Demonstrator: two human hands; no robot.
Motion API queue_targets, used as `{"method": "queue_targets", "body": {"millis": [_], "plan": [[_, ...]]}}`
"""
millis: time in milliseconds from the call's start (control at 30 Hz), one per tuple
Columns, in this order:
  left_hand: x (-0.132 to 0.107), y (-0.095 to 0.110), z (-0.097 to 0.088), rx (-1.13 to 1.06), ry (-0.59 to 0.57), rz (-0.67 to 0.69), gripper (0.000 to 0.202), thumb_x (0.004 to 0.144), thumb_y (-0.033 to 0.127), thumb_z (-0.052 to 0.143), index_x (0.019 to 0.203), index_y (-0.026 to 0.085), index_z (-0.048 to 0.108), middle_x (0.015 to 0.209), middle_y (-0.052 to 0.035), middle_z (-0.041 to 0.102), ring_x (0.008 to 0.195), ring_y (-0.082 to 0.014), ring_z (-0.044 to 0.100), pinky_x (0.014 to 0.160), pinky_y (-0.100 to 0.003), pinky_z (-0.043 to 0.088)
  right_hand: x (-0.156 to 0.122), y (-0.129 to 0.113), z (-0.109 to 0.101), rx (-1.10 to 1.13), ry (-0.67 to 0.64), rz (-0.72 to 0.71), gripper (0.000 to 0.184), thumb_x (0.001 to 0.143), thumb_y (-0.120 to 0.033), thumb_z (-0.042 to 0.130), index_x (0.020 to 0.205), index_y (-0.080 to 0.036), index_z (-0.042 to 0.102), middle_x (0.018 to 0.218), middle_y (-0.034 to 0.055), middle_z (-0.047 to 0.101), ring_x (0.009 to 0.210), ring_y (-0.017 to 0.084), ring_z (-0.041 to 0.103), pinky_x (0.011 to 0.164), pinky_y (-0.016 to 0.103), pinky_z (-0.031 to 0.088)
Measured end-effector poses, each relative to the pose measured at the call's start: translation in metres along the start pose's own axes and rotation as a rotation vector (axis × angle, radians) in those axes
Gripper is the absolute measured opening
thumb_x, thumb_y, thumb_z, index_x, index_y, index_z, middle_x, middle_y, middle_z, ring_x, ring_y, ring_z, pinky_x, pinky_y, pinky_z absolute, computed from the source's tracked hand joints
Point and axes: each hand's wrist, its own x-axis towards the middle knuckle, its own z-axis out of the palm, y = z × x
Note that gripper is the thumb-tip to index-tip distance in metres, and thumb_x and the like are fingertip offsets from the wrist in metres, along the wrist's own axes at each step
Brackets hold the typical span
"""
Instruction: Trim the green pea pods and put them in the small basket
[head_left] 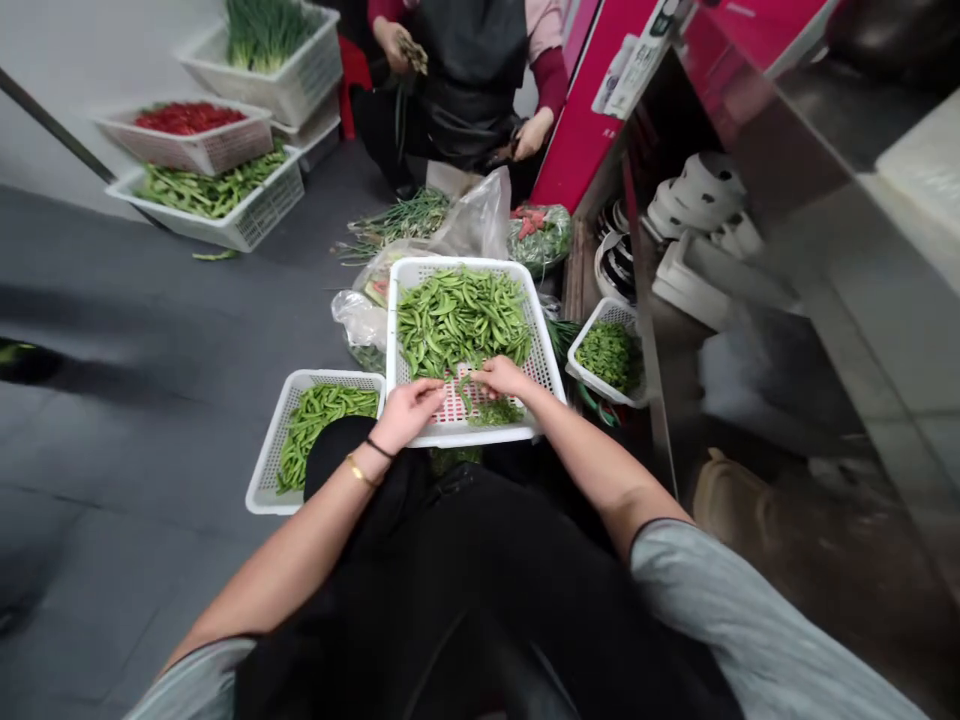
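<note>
"White basket's [480, 435] near right corner?"
"Trimmings [496, 411]."
"Hands?"
"My left hand [409, 412] has fingers bunched, can't tell if holding anything; my right hand [504, 378] pinches a pod [464, 393]."
"Other pods [465, 315]?"
"Heaped toward the far edge."
"Beyond?"
"Co-worker [472, 80], gripping a stemmy bunch [413, 54]."

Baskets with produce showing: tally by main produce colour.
Green: 5 (centre basket, lower-left basket, right-hand basket, top-left chive-like basket, basket under the red one)
Red: 1 (upper-left red-filled basket)
Total: 6
</note>
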Motion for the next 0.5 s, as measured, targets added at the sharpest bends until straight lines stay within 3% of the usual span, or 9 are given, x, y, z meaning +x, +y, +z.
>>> {"method": "queue_targets", "body": {"millis": [67, 133, 200, 300, 400, 500], "plan": [[0.019, -0.007, 0.027, 0.055, 0.095, 0.086, 0.031, 0.068, 0.035, 0.071, 0.09, 0.012, 0.071, 0.079, -0.0081, 0.07, 0.071, -0.0191, 0.063, 0.067, -0.031, 0.053, -0.022, -0.005, -0.003, 0.016, -0.026, -0.147, 0.033, 0.09, -0.037, 0.053, 0.071, -0.011, 0.061, 0.052, -0.0011, 0.059, 0.044, 0.007, 0.051, 0.052, 0.019, 0.038], [0.026, -0.013, 0.044, 0.046, 0.085, 0.153, 0.026, 0.067, 0.034, 0.072, 0.083, 0.014, 0.072, 0.083, -0.0086, 0.071, 0.078, -0.0204, 0.064, 0.074, -0.032, 0.052, -0.044, -0.009, -0.004, -0.011, -0.036, -0.348, 0.035, 0.087, -0.039, 0.056, 0.065, -0.012, 0.062, 0.047, -0.003, 0.055, 0.047, 0.008, 0.05, 0.055, 0.02, 0.037], [0.022, -0.016, 0.052, -0.019, 0.038, 0.14, 0.025, 0.065, 0.036, 0.073, 0.077, 0.015, 0.072, 0.078, -0.0069, 0.071, 0.071, -0.0185, 0.063, 0.07, -0.031, 0.052, -0.063, -0.008, -0.005, -0.036, -0.039, -0.493, 0.034, 0.087, -0.038, 0.055, 0.065, -0.013, 0.063, 0.045, -0.0035, 0.053, 0.049, 0.009, 0.05, 0.058, 0.02, 0.037], [0.008, -0.013, 0.049, -0.174, 0.028, -0.005, 0.028, 0.061, 0.039, 0.076, 0.075, 0.015, 0.07, 0.062, -0.0018, 0.065, 0.054, -0.0128, 0.057, 0.056, -0.027, 0.05, -0.081, 0.002, -0.009, 0.088, 0.016, -0.492, 0.026, 0.086, -0.036, 0.057, 0.077, -0.014, 0.067, 0.051, -0.0032, 0.057, 0.052, 0.009, 0.052, 0.058, 0.02, 0.038], [-0.002, -0.001, 0.038, -0.295, -0.049, -0.184, 0.029, 0.06, 0.037, 0.077, 0.076, 0.014, 0.069, 0.053, 0.0007, 0.061, 0.045, -0.0095, 0.053, 0.049, -0.024, 0.047, -0.089, 0.005, -0.013, 0.288, 0.193, -0.5, 0.026, 0.083, -0.035, 0.06, 0.098, -0.014, 0.065, 0.064, -0.0018, 0.062, 0.058, 0.01, 0.055, 0.06, 0.02, 0.041], [-0.007, 0.012, 0.029, -0.348, -0.136, -0.249, 0.026, 0.06, 0.032, 0.078, 0.075, 0.013, 0.069, 0.05, 0.0012, 0.059, 0.041, -0.0082, 0.051, 0.045, -0.021, 0.046, -0.091, -0.006, -0.015, 0.27, 0.313, -0.64, 0.017, 0.084, -0.03, 0.059, 0.089, -0.016, 0.066, 0.075, 0.001, 0.065, 0.066, 0.01, 0.057, 0.066, 0.021, 0.042]]}}
